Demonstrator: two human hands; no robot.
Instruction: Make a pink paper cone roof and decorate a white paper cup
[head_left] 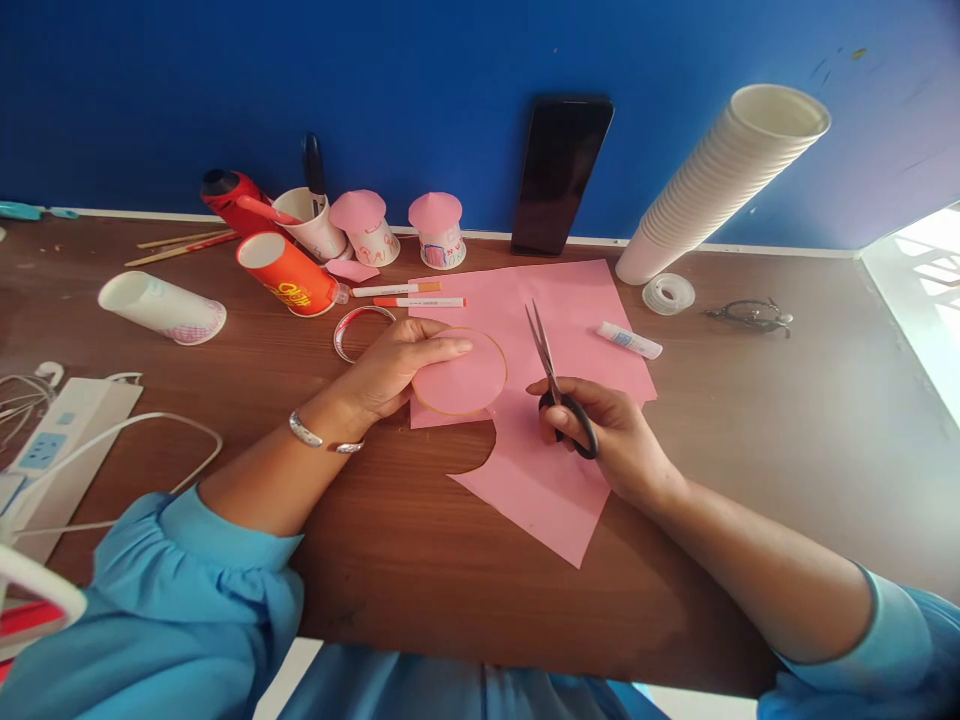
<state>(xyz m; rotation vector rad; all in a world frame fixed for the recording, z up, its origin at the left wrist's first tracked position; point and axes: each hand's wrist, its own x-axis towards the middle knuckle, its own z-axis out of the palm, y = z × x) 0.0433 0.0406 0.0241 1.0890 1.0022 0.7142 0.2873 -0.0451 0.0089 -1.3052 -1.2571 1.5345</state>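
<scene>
My left hand (401, 362) pinches a pink paper circle (465, 378) at its left side, thumb on top; a yellowish line runs round the circle's edge. Black-handled scissors (545, 350) are gripped in my right hand (611, 430), blades pointing up and away and almost closed. Beneath both hands lies a larger pink paper sheet (577, 300) with a curved piece cut out of its left side. Two markers, an orange-capped marker (420, 302) and a brown-capped marker (397, 289), lie by the sheet's upper left. A glue stick (630, 340) rests on its right edge.
Two small cups with pink cone roofs (437, 230) stand by the blue wall, beside a black phone (562, 175). A tall paper-cup stack (720, 185) leans at right near a tape roll (668, 293) and eyeglasses (750, 315). Left are an orange cup (289, 275) and a power strip (67, 450).
</scene>
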